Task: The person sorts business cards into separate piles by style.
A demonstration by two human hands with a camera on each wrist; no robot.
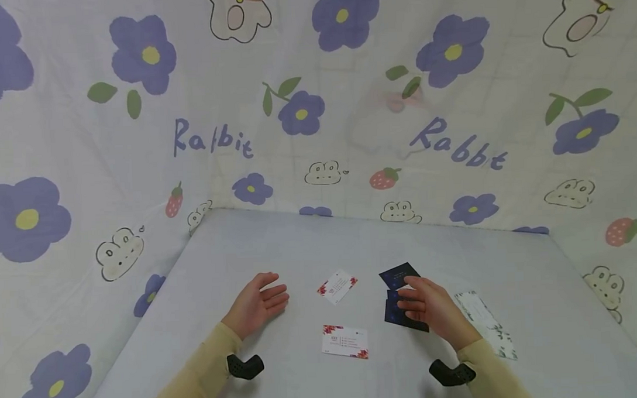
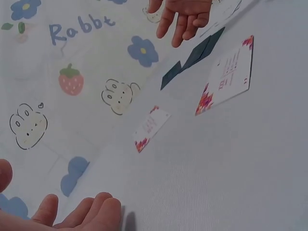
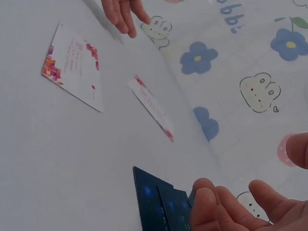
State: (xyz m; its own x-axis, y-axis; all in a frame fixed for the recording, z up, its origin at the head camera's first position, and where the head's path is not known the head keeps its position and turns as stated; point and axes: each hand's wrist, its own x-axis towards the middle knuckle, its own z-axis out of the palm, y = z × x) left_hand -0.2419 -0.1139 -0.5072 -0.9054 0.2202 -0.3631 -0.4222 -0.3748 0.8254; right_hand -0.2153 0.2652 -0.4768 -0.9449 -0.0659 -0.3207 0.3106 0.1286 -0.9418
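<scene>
My left hand is at the left, palm turned inward, fingers loosely extended and nothing in them. To its right lies a white card with red floral corners, turned at an angle. A second white card with red corners lies nearer to me, almost straight. My right hand hovers over several dark blue cards that overlap one another, its fingers relaxed and partly hiding them. The right wrist view shows those fingertips right beside the dark cards, holding none.
White cards with green leaf print lie to the right of my right hand, partly behind the forearm. The pale table meets a white curtain printed with flowers and rabbits at its back and sides.
</scene>
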